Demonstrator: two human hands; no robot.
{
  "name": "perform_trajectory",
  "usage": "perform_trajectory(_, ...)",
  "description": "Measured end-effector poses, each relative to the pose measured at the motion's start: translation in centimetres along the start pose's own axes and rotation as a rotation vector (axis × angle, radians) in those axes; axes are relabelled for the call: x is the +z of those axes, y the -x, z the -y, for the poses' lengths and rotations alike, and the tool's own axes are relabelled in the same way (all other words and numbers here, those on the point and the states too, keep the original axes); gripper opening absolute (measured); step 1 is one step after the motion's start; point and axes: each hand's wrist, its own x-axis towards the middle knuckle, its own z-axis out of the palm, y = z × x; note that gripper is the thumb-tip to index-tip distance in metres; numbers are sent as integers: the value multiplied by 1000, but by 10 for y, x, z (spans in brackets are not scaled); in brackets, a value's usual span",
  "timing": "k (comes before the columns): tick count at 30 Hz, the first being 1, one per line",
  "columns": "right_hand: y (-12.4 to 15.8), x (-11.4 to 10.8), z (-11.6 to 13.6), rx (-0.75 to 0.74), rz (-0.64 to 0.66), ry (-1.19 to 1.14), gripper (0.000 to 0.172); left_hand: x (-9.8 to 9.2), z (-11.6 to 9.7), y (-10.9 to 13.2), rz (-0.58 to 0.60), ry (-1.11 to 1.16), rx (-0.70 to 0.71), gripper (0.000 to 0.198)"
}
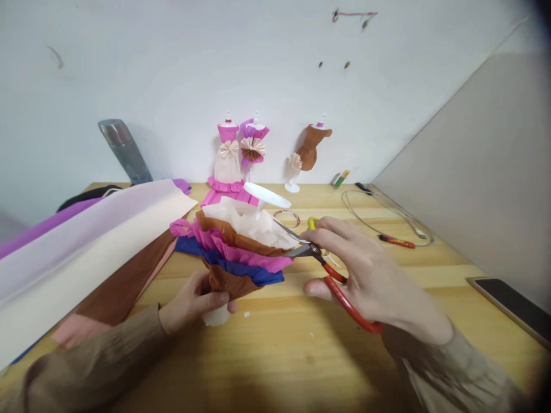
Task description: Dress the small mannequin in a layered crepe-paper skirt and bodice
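Note:
My left hand (196,301) is closed around the lower part of a small dress form wearing a layered crepe-paper dress (239,249) in cream, brown, pink and blue, tilted over the table. My right hand (370,275) grips red-handled scissors (331,278). The blades point left and touch the cream top layer of the dress.
Rolls of cream, purple and brown crepe paper (86,241) lie at the left. Three finished paper dresses on stands (241,155) stand by the wall. A wire loop (379,215), a tape ring (287,218), a phone (512,304) and a metal bottle (124,150) sit on the wooden table (279,344).

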Motion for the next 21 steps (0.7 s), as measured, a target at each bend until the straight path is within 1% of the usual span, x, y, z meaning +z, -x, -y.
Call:
perform_trajectory(4, 0, -1, 1, 13, 2, 0, 55, -1, 1, -1, -4, -30, 10, 45)
perform_trajectory(7, 0, -2, 1, 11, 13, -2, 54, 0, -1, -1, -25, -73, -6, 47)
perform_trajectory(14, 2, -2, 1, -15, -7, 20, 55, 1, -6, -1, -73, -103, -17, 49)
perform_trajectory(21, 3, -2, 2, -30, -9, 7, 52, 2, -8, 1, -112, -112, -1, 45)
